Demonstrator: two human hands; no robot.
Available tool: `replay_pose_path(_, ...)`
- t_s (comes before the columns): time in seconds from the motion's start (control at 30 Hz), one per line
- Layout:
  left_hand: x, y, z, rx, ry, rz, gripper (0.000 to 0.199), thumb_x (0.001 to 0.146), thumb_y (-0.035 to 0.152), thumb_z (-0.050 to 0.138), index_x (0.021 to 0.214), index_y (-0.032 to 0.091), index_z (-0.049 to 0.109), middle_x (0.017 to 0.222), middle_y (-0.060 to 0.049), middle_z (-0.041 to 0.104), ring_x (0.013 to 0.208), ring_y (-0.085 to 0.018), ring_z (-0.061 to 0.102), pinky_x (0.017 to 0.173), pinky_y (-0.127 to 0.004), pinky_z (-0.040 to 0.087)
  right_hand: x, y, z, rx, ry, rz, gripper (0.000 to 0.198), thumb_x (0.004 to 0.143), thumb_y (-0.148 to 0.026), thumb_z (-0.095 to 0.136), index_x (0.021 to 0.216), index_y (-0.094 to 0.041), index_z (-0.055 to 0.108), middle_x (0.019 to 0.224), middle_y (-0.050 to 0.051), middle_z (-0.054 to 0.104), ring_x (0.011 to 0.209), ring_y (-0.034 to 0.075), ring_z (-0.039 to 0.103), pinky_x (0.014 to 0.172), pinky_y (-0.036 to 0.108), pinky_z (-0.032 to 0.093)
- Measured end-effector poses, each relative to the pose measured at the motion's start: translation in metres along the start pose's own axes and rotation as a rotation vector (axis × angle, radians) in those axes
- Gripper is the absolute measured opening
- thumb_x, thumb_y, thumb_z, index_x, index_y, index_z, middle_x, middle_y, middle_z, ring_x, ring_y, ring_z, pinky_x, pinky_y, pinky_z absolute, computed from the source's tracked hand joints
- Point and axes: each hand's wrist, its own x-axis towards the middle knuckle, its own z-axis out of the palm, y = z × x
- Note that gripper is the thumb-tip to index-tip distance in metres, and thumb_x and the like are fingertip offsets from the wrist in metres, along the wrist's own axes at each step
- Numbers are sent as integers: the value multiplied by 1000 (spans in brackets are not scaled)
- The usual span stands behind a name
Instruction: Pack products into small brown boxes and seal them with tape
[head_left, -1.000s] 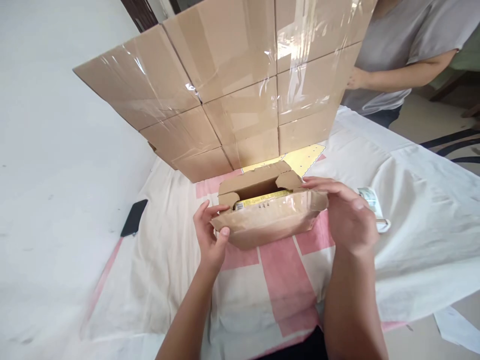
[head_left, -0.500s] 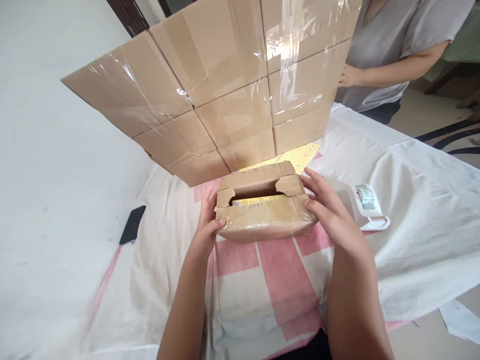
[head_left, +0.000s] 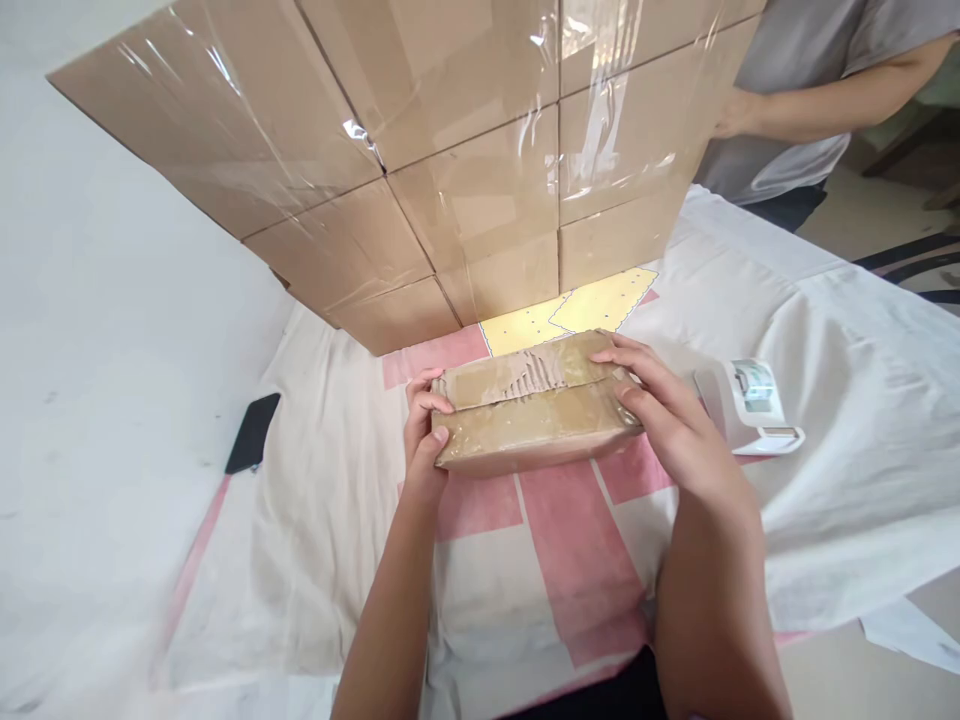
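A small brown cardboard box [head_left: 525, 425] sits on the cloth in front of me, its top flaps folded down and meeting along a seam. Torn, ridged cardboard shows on the far flap. My left hand [head_left: 426, 430] grips the left end, thumb on the near side and fingers over the top corner. At the right end my right hand [head_left: 660, 410] holds the box, with fingertips pressing on the flaps. What lies inside the box is hidden. Right of my right hand stands a white tape dispenser [head_left: 754, 405] with a roll in it.
A large taped cardboard panel [head_left: 480, 200] stands upright behind the box. Yellow paper [head_left: 585, 305] lies at its foot. To the left is a black phone [head_left: 253, 432] on the white and pink cloth [head_left: 585, 560]. Another person's hand [head_left: 735, 112] touches the panel's right edge.
The box's top flaps have been folded shut, covering the opening and the yellow item inside. My fingers have moved onto the flaps. The view has shifted slightly.
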Motion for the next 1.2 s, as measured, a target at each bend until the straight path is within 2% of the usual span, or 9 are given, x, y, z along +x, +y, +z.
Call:
replay_pose_path(0.17, -3, -3, 2, 94, 15, 53, 37, 87, 62, 58, 91, 25, 61, 138, -8, 51, 137, -34, 44, 115, -53, 35, 3, -3, 8, -5, 45, 48, 30, 95, -30, 49, 118, -31, 68, 144, 1, 58, 145, 26, 44, 123, 47, 32)
replay_pose_path(0.27, -6, -3, 4, 116, 47, 136, 46, 91, 63, 50, 119, 29, 63, 136, -9, 53, 134, -33, 47, 115, -52, 36, 4, -4, 9, 3, 30, 111, 30, 96, -33, 47, 118, -32, 68, 141, 0, 60, 141, 26, 47, 121, 47, 34)
replay_pose_path(0.33, -7, -3, 5, 151, 66, 171, 52, 94, 65, 42, 127, 29, 62, 135, -9, 53, 133, -32, 47, 115, -52, 35, 5, -3, 8, -5, 15, 139, 30, 96, -37, 47, 118, -32, 68, 139, -1, 61, 139, 27, 48, 120, 48, 35)
replay_pose_path(0.47, -8, -7, 5, 237, 79, 203, 51, 99, 63, 35, 107, 28, 71, 134, -9, 55, 133, -31, 46, 118, -54, 29, 8, -1, 7, 8, 8, 131, 30, 96, -39, 48, 116, -30, 68, 136, 0, 63, 136, 27, 50, 119, 47, 35)
replay_pose_path(0.8, -5, -13, 7, 248, 116, 226, 53, 100, 61, 32, 99, 24, 71, 139, -11, 53, 137, -31, 43, 119, -55, 28, 11, -8, 7, -43, -1, 142, 30, 92, -36, 45, 110, -27, 68, 134, 2, 66, 132, 28, 53, 116, 49, 33)
replay_pose_path(0.97, -2, -16, 11, 235, 155, 225, 61, 99, 67, 28, 91, 22, 68, 137, -12, 54, 138, -30, 44, 118, -55, 30, 13, -8, 1, -26, -81, 158, 31, 89, -37, 49, 112, -25, 67, 134, 4, 66, 130, 30, 54, 115, 50, 36)
replay_pose_path(1.1, -5, -16, 11, 236, 163, 230, 60, 101, 66, 28, 94, 22, 68, 140, -12, 53, 138, -30, 45, 120, -54, 29, 11, -6, -4, -17, -137, 131, 35, 95, -49, 50, 115, -25, 67, 134, 5, 66, 132, 30, 55, 118, 52, 35)
replay_pose_path(1.2, -11, -19, 6, 202, 113, 271, 69, 98, 74, 22, 114, 24, 66, 151, -13, 45, 148, -31, 38, 124, -55, 25, -1, -5, -10, 28, -165, 104, 45, 97, -58, 50, 131, -31, 63, 150, 3, 57, 146, 28, 44, 125, 51, 29)
